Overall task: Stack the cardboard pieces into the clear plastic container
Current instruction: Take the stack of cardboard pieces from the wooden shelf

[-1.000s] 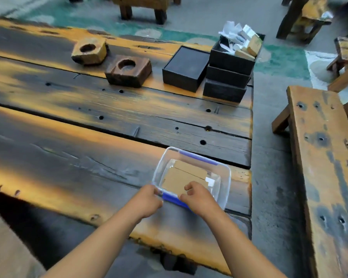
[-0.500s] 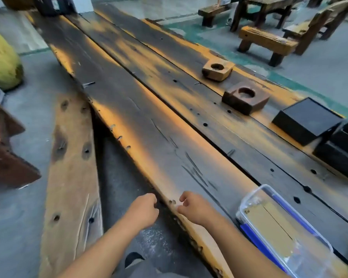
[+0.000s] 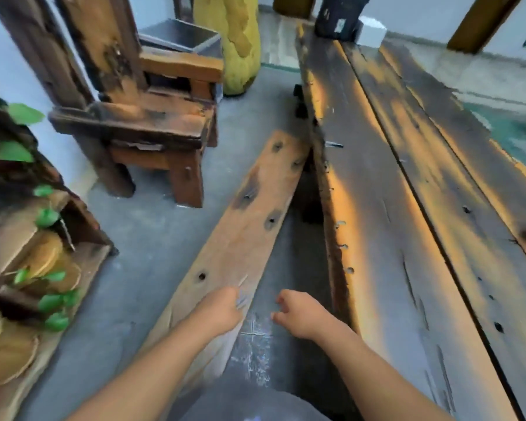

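While our left hand (image 3: 222, 309) hung over the near end of the wooden bench (image 3: 240, 238), its fingers were curled loosely toward the palm and nothing showed inside them. Our right hand (image 3: 299, 316) was just beside it, a small gap apart, over the grey floor (image 3: 152, 238) between the bench and the table (image 3: 407, 238); its fingers were also bent inward, the thumb and forefinger slightly parted, and it held nothing that we could see. Both forearms reached up from the bottom edge of the view.

Neither the clear plastic container nor the cardboard pieces appeared anywhere in this view, so we could not tell where they lay.

To the right of our hands ran the long plank table, dark and orange-streaked, stretching away to the far wall. At its far end stood a dark box (image 3: 340, 16) with a small white box (image 3: 371, 33) just beside it. Beyond the bench sat a heavy wooden chair (image 3: 152, 117), and past that a tall yellow object (image 3: 234, 41) stood upright on the floor. Green leaves (image 3: 22, 113) and stacked wood filled the left edge.
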### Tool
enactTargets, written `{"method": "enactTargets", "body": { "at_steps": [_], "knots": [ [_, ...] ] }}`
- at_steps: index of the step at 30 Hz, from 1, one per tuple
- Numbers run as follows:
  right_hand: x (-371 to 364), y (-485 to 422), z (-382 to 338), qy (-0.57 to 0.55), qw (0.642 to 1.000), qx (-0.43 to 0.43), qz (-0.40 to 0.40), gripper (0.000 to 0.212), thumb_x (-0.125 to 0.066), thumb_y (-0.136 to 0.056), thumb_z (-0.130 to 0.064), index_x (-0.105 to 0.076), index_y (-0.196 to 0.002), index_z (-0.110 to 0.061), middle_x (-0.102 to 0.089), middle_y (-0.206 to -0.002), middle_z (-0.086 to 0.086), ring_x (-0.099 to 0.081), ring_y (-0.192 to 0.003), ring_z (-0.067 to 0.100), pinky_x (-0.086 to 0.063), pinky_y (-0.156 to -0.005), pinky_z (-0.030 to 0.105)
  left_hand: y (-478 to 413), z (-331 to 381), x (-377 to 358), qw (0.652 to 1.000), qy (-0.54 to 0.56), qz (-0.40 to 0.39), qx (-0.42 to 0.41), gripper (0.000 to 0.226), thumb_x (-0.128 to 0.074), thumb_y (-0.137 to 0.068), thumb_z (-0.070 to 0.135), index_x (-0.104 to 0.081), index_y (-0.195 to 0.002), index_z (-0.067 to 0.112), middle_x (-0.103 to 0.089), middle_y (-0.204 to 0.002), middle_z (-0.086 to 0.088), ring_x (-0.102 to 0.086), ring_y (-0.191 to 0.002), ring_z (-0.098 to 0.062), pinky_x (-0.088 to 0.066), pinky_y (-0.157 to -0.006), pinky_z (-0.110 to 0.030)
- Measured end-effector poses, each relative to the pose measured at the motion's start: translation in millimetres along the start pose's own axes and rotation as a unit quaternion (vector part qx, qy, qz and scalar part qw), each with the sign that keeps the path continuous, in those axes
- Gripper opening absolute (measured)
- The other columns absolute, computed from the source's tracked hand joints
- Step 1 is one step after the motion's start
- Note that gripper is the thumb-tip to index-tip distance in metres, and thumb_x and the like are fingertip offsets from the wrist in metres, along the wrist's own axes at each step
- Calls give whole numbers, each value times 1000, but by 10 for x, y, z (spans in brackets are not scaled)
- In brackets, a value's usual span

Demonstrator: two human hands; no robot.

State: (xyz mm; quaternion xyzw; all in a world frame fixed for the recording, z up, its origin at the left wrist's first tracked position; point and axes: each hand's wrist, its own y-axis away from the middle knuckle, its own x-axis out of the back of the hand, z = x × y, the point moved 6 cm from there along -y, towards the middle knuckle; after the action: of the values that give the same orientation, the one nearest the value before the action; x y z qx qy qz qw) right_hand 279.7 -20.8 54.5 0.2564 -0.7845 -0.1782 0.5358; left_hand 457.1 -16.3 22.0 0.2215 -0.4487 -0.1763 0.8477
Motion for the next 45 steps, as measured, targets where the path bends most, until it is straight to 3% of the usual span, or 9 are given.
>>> {"method": "enactTargets", "body": {
  "at_steps": [4,11,16,21,24,28,33,38,45],
  "knots": [
    [-50,-447,-722,63,992,82,-66,46,-59,-87,-41,-55,-125,-15,-65,-122,12,-59,-116,29,-46,-91,32,228,-647,333,991,61,70,95,41,-59,-86,30,-61,-124,14,-67,-123,-13,-62,-115,-27,-49,-91,-30],
    [-350,-899,-1889,162,943,249,-148,47,-60,-90,-41,-56,-126,-12,-64,-122,12,-62,-112,31,-48,-88,34,767,-1473,566,947,139,137,255,30,-60,-83,25,-63,-108,10,-68,-114,-17,-65,-107,-30,-50,-82,-32],
    [-479,-1016,-2554,228,880,364,-202,40,-61,-88,-38,-59,-118,-12,-68,-116,17,-62,-110,31,-48,-88,33,1238,-1677,642,876,220,230,362,43,-61,-87,33,-59,-125,12,-65,-127,-12,-61,-117,-29,-48,-93,-32],
    [-527,-863,-3149,240,819,465,-237,31,-60,-89,-34,-59,-112,-12,-67,-112,14,-62,-108,29,-46,-83,30,1797,-1702,633,801,248,280,467,41,-58,-89,36,-57,-123,14,-66,-121,-9,-61,-116,-27,-46,-92,-31],
    [-574,-627,-3445,236,784,512,-260,19,-60,-91,-34,-53,-102,-21,-58,-97,5,-58,-94,21,-45,-83,29,2181,-1649,714,762,241,315,513,42,-58,-90,36,-56,-127,16,-64,-126,-8,-58,-120,-26,-46,-95,-31],
    [-595,-261,-3806,218,759,549,-272,29,-61,-91,-31,-61,-109,-10,-63,-95,9,-59,-89,23,-46,-79,31,2636,-1596,901,729,218,358,541,39,-59,-89,34,-60,-124,17,-66,-123,-9,-59,-119,-28,-48,-96,-32],
    [-526,212,-4374,213,726,600,-258,25,-60,-88,-32,-64,-102,-12,-71,-103,12,-64,-91,25,-51,-81,33,3211,-1647,1196,697,176,409,562,29,-57,-84,34,-65,-107,19,-71,-112,-7,-64,-109,-29,-53,-88,-35],
    [-381,690,-5070,202,708,644,-209,31,-60,-88,-38,-61,-113,-19,-69,-104,2,-63,-97,20,-47,-82,32,3799,-1859,1652,692,129,452,548,28,-56,-86,37,-66,-104,19,-71,-107,-6,-67,-103,-28,-55,-86,-36],
    [-352,1589,-6169,154,694,688,-148,33,-58,-91,-39,-58,-116,-17,-65,-85,-4,-63,-82,18,-47,-72,33,4789,-2468,2451,689,53,511,512,33,-56,-89,40,-64,-115,22,-72,-109,-1,-68,-97,-22,-56,-84,-37]
  ]
}}
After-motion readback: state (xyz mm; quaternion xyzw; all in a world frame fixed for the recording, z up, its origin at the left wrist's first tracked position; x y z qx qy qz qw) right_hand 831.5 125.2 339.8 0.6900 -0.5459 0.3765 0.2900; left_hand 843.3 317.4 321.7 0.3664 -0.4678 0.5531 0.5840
